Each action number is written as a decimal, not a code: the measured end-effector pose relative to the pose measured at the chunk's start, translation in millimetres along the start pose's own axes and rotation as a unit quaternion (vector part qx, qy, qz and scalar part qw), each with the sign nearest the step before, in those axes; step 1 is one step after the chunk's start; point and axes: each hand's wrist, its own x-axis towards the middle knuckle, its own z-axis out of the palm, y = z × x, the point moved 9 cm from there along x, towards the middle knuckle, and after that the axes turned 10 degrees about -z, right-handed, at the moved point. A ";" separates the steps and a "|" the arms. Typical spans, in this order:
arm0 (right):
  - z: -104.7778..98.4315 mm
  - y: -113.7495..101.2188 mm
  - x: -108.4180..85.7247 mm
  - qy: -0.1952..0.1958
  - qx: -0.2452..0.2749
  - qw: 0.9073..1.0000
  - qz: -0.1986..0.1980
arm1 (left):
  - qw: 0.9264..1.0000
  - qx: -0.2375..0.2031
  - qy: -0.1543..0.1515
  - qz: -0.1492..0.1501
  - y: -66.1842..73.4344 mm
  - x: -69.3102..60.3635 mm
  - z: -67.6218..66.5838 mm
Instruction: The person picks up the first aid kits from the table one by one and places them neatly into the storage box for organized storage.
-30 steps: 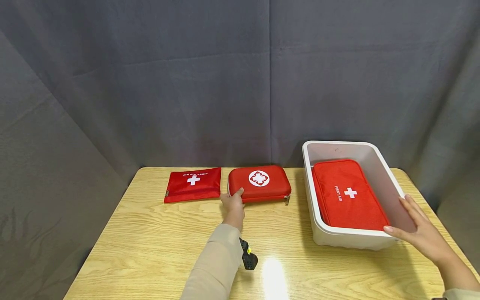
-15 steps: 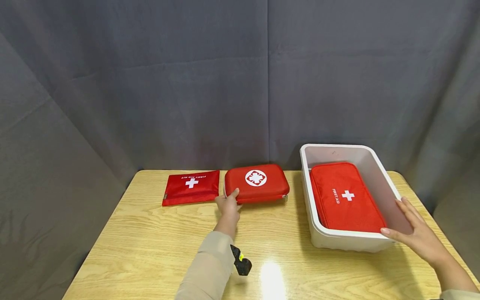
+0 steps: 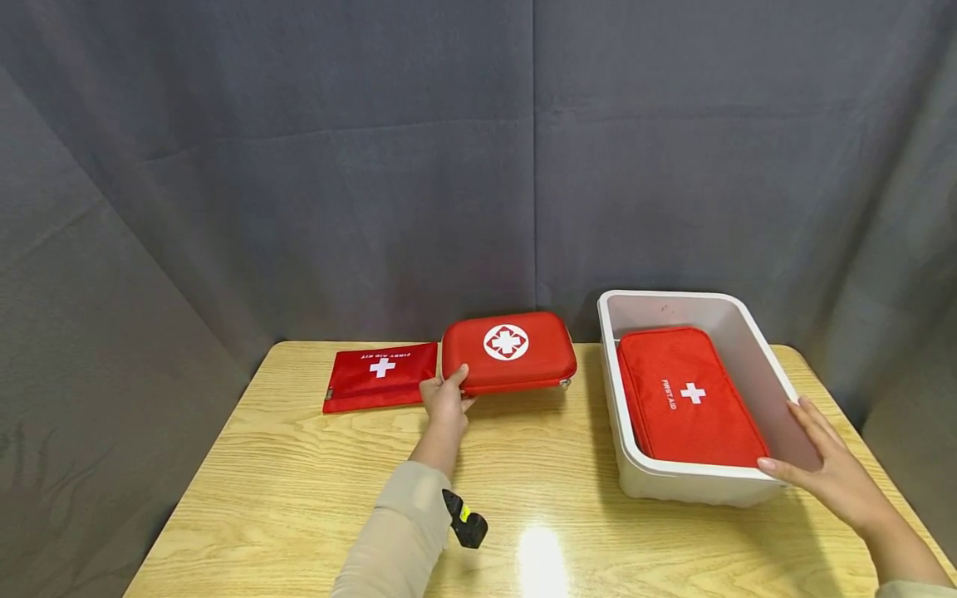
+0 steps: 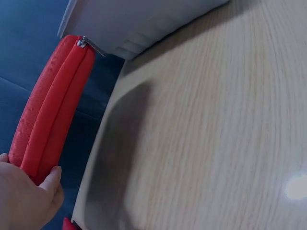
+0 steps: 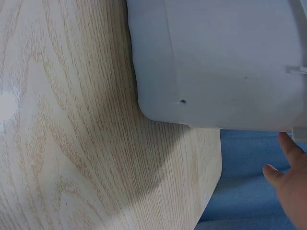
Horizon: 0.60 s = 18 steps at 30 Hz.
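My left hand grips the left end of a red hard-shell first aid case with a round white cross emblem, thumb on top. In the left wrist view the case is held above the table, casting a shadow, its zipper pull at the far end. My right hand rests on the near right corner of a white plastic bin, thumb and fingertips on the rim. Inside the bin lies a larger red first aid pouch. In the right wrist view the fingers touch the bin near its rim.
A flat red first aid kit pouch lies on the wooden table, left of the held case. Grey curtains hang behind and beside the table. A black wrist camera sits on the left sleeve.
My left hand has lifted the red case off the table and shifted it slightly left. The right hand stays on the bin's rim. The whole view has shifted slightly.
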 end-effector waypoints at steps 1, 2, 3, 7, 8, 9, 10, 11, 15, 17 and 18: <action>0.2 0.1 0.0 0.000 0.000 1.000 0.000 | 1.000 0.002 -0.001 -0.007 5.2 -7.8 3.2; 0.2 0.2 0.0 -0.001 0.000 1.000 0.001 | 1.000 0.002 -0.006 -0.008 8.5 -12.0 5.5; 0.2 0.2 0.0 -0.001 0.000 1.000 0.001 | 1.000 0.004 -0.009 -0.013 10.5 -14.4 7.4; -0.5 -0.4 0.5 0.000 -0.006 1.000 -0.002 | 1.000 -0.001 -0.021 -0.021 15.1 -18.0 15.7; -0.9 -0.8 0.8 0.000 -0.008 1.000 -0.003 | 1.000 -0.003 -0.023 -0.019 16.1 -18.4 17.9; -1.2 -1.2 1.2 0.001 -0.011 1.000 -0.005 | 0.999 -0.003 -0.027 -0.018 17.3 -19.2 20.4; -1.4 -1.6 1.5 0.001 -0.013 1.000 -0.006 | 0.999 -0.005 -0.029 -0.018 18.0 -19.4 23.0; -1.6 -2.1 2.0 0.001 -0.015 1.000 -0.008 | 0.999 -0.006 -0.032 -0.019 18.8 -20.2 25.3; -1.6 -3.5 3.9 0.002 -0.020 1.000 -0.012 | 0.999 -0.004 -0.043 -0.030 18.9 -21.5 35.7; -1.2 -3.9 4.8 0.002 -0.021 1.000 -0.014 | 0.998 -0.002 -0.049 -0.035 18.9 -24.7 40.3; -0.7 -3.8 5.2 0.002 -0.022 1.000 -0.015 | 0.998 -0.001 -0.054 -0.036 19.3 -26.5 42.9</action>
